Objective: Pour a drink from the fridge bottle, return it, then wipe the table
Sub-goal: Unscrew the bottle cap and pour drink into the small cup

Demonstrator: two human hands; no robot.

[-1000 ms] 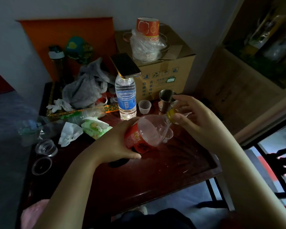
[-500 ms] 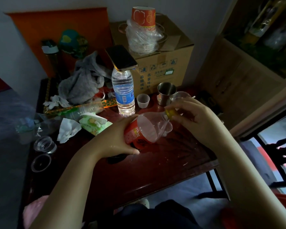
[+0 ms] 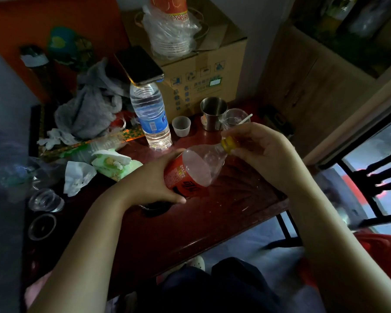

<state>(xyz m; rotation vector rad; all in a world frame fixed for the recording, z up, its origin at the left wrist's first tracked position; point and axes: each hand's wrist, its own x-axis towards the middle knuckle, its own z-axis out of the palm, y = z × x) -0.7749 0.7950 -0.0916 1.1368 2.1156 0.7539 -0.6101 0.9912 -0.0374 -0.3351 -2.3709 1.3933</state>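
A clear plastic bottle with a red label (image 3: 196, 170) is tilted over the dark red table (image 3: 212, 218), neck pointing up and right. My left hand (image 3: 151, 184) grips its labelled body. My right hand (image 3: 260, 150) pinches the yellow cap (image 3: 228, 144) on the neck. Behind the cap stand a steel cup (image 3: 212, 112), a clear plastic cup with a white stick (image 3: 235, 118) and a small translucent cup (image 3: 181, 126). A pack of wipes (image 3: 115, 164) and a crumpled tissue (image 3: 78, 177) lie at left.
A water bottle (image 3: 150, 116) with a phone (image 3: 139, 65) on top stands mid-table. A cardboard box (image 3: 201, 64) with stacked cups sits behind. Grey cloth (image 3: 88, 109), two glass lids (image 3: 45, 201) at left. A wooden cabinet (image 3: 314, 71) stands right; the table edge is near me.
The view has dipped and shifted slightly. My right hand has turned on the yellow cap, fingers now closed over it. The bottle stays tilted in my left hand.
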